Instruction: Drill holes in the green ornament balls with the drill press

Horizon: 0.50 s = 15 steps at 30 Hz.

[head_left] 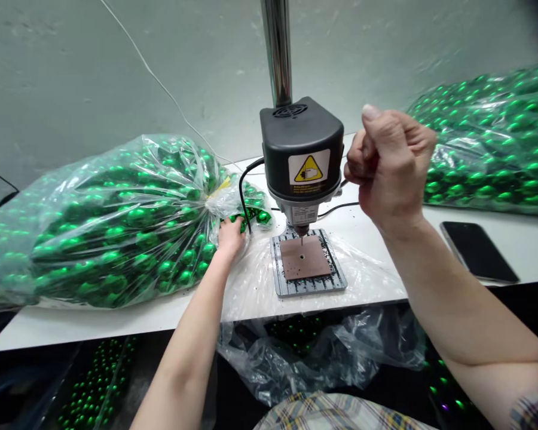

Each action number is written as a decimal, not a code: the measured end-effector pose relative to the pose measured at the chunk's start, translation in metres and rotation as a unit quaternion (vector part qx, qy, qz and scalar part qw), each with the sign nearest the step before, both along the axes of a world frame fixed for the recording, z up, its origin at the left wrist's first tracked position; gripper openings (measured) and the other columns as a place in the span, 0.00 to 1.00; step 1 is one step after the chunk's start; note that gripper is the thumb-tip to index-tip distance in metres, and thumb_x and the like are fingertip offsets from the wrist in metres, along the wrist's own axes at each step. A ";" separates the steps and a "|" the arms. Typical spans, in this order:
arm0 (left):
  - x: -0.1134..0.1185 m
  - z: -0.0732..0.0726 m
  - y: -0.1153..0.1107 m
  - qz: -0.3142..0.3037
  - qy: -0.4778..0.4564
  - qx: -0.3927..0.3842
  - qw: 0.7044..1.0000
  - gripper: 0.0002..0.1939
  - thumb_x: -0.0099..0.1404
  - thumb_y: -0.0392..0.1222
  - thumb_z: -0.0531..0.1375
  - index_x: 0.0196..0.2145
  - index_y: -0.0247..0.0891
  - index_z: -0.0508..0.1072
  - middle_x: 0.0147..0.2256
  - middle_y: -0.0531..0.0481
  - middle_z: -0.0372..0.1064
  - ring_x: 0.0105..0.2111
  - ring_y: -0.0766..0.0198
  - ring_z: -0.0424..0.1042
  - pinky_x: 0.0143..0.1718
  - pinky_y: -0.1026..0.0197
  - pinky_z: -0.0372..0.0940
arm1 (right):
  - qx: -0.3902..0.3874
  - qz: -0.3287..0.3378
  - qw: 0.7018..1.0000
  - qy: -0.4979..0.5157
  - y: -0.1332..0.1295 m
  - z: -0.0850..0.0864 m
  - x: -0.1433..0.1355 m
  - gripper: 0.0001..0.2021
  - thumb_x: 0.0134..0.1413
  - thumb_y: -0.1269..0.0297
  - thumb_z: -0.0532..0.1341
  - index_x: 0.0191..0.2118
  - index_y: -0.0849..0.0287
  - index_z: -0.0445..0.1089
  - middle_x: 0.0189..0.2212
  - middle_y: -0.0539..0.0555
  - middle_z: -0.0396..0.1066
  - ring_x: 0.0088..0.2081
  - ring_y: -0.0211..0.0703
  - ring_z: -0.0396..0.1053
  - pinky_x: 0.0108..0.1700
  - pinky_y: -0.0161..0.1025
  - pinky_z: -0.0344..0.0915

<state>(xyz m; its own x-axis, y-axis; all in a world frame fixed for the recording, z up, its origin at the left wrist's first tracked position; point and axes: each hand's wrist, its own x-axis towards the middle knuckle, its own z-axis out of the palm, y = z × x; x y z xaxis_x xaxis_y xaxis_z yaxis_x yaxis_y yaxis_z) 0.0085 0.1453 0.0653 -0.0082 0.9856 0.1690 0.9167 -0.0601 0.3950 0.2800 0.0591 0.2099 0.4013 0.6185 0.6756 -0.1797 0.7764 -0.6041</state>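
Green balls [262,216]: some show at the gathered neck of a clear bag [130,197] on the tabletop [535,251], just left of the drill press; many more fill the bag's body.
Left hand [232,237]: fingertips in among the balls at that neck; whether it grasps one, I cannot tell.
Right hand [388,167]: clenched, thumb uppermost, raised beside the drill head; anything inside the fist is hidden.
Drill press [302,152]: black housing, yellow warning triangle in front, thin bit pointing down over the brown pad.
Brown pad [305,267]: square, holed near its middle, flat on the slotted grey base [341,282], dark crumbs scattered around.
Bag neck: cinched beside a yellow strip [219,187].
Far right: a phone [479,251] lies before a second ball-filled bag [493,143].
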 end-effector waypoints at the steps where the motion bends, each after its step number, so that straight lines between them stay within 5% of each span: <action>1: -0.004 0.002 -0.007 0.003 -0.050 0.023 0.998 0.20 0.57 0.34 0.65 0.48 0.39 0.76 0.47 0.37 0.70 0.51 0.41 0.70 0.52 0.42 0.65 | 0.001 0.000 1.000 -0.005 0.000 0.000 0.000 0.25 0.55 0.55 0.69 0.17 0.56 0.56 0.12 0.45 0.52 0.13 0.31 0.46 0.14 0.38 0.38; 4: -0.012 0.009 -0.042 0.003 -0.332 0.044 0.942 0.25 0.59 0.44 0.67 0.53 0.41 0.71 0.41 0.44 0.73 0.42 0.52 0.74 0.48 0.48 0.70 | -0.005 -0.011 1.000 -0.023 0.000 0.000 0.001 0.26 0.57 0.53 0.68 0.17 0.56 0.56 0.13 0.45 0.53 0.13 0.30 0.46 0.15 0.37 0.40; 7: -0.008 0.011 -0.082 -0.026 -0.584 -0.068 0.808 0.26 0.59 0.51 0.67 0.53 0.42 0.69 0.43 0.46 0.74 0.39 0.58 0.77 0.44 0.50 0.74 | -0.003 -0.018 1.000 -0.019 0.000 0.000 0.000 0.26 0.57 0.53 0.68 0.17 0.56 0.55 0.12 0.45 0.51 0.14 0.31 0.46 0.15 0.37 0.40; 9: 0.003 0.007 -0.100 -0.049 -0.654 -0.131 0.744 0.24 0.59 0.51 0.68 0.50 0.42 0.69 0.47 0.45 0.74 0.43 0.57 0.77 0.48 0.48 0.74 | 0.008 -0.018 1.000 -0.013 0.001 -0.001 -0.001 0.27 0.56 0.52 0.68 0.17 0.56 0.55 0.12 0.45 0.50 0.14 0.31 0.45 0.15 0.38 0.40; 15: 0.041 -0.016 -0.112 -0.075 -0.662 -0.184 0.723 0.34 0.51 0.49 0.75 0.53 0.43 0.70 0.46 0.45 0.76 0.42 0.56 0.79 0.50 0.47 0.74 | 0.026 -0.017 0.999 -0.010 0.003 -0.001 -0.002 0.28 0.55 0.49 0.69 0.17 0.55 0.53 0.12 0.44 0.49 0.14 0.30 0.43 0.14 0.38 0.37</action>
